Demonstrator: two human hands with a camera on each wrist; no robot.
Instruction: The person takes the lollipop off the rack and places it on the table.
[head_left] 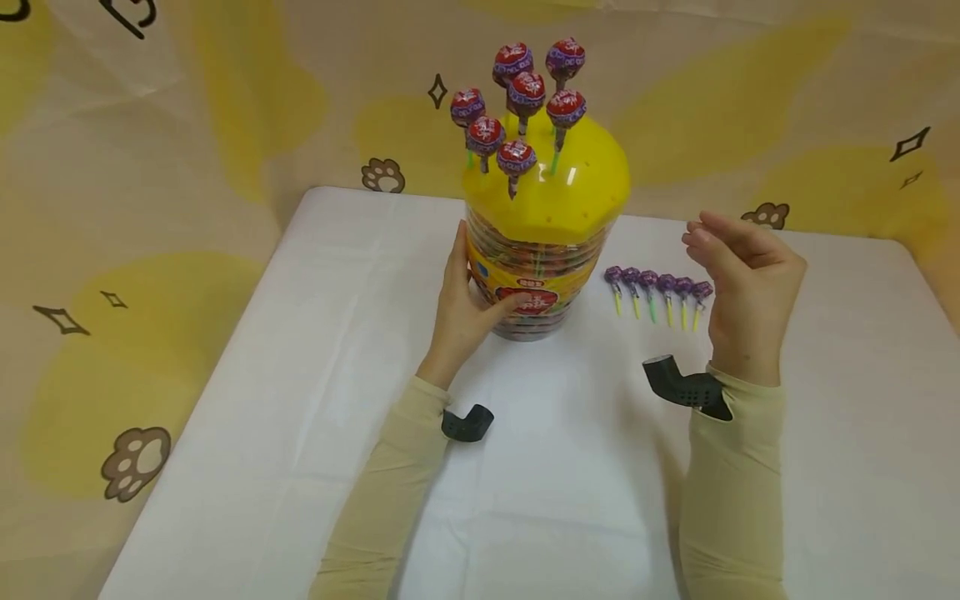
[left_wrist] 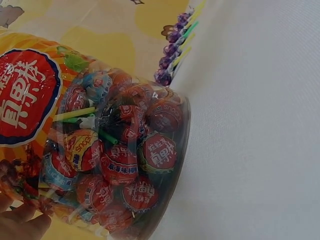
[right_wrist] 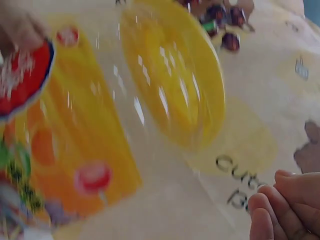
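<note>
Biggest first. Patterned cloth backdrop (head_left: pixel 262 92) behind and beyond both hands' fingers; white-covered table (head_left: pixel 300 375) under them. Clear plastic candy jar (head_left: pixel 555 279) stands on the table, between left-hand and right-hand fingers. Its domed yellow lid (head_left: pixel 573 196) sits above the left fingertips.

Left hand (head_left: pixel 465 308) holds the jar: thumb across the front label, fingers round the side. Right hand (head_left: pixel 753 287) is raised right of the jar, fingers bent, tips close together, narrow; nothing visible in them. Black wrist mounts (head_left: pixel 467 423) sit behind the fingers, at each cuff.

Red-and-purple lollipops (head_left: pixel 527 93) stand upright in the lid, above the left fingers. Purple-wrapped lollipops (head_left: pixel 666 285) lie in a row just left of the right hand, below its fingertips, sticks toward the person.

Risks, my read: jar could rock or slide if the left grip slackens or the lid gets pushed off-centre. Standing heads could get knocked or leaned over if the right fingers reach in among them. Row could scatter if the right hand or its mount sweeps low.

Counts: 1 table, 1 jar, 1 lid, 2 hands, 2 mounts, 7 lollipops standing, 6 lying. Wrapped lollipops (left_wrist: pixel 119 165) inside the jar overlap; can't count.
</note>
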